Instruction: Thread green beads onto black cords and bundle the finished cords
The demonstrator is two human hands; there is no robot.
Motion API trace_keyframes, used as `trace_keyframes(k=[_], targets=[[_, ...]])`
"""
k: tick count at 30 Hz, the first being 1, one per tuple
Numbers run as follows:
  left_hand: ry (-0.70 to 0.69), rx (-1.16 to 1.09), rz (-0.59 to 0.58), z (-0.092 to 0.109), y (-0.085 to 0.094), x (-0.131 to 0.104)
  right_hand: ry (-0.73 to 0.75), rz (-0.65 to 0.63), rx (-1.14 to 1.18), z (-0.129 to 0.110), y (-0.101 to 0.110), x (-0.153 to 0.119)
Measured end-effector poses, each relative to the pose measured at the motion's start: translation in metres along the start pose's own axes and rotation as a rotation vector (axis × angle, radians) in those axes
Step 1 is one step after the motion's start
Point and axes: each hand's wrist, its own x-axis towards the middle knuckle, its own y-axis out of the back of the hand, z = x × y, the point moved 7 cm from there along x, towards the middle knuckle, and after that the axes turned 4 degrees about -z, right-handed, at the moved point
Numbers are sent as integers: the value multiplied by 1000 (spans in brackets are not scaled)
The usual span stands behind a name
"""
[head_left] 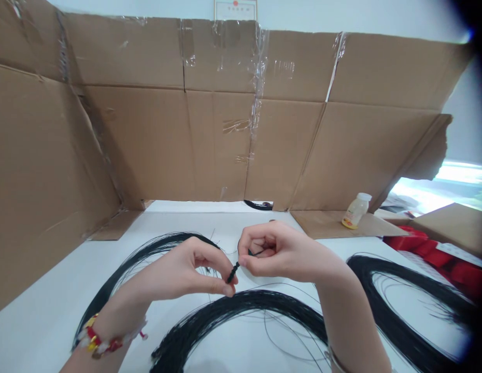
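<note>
Between my two hands is a short, dark twisted piece of cord or wire (234,272). My left hand (200,269) pinches its lower end between thumb and fingertips. At its upper end, my right hand (268,251) is closed with thumb and curled fingers on the same strand. Just below my hands lies a bundle of thin black strands (241,305), bent in an arc on the white table (225,347). Another black bundle (124,267) curves behind my left forearm. The exact make of the small twisted piece is too fine to tell.
Tall cardboard walls (155,140) stand at the back and left. A third black coil (388,300) lies at the right. A small bottle with a white cap (355,211) stands on a cardboard flap. Beyond it, an open box (454,223) sits near red items (431,254).
</note>
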Motion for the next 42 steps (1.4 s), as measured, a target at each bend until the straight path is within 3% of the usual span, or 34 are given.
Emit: trace_keyframes(k=[11, 32, 42], targets=[[67, 133, 46, -14, 2, 4, -33, -28, -143, -2, -9, 4], [94, 129, 116, -11, 6, 2, -62, -18, -111, 3, -3, 1], [41, 66, 64, -3, 7, -3, -70, -10, -134, 5, -5, 2]])
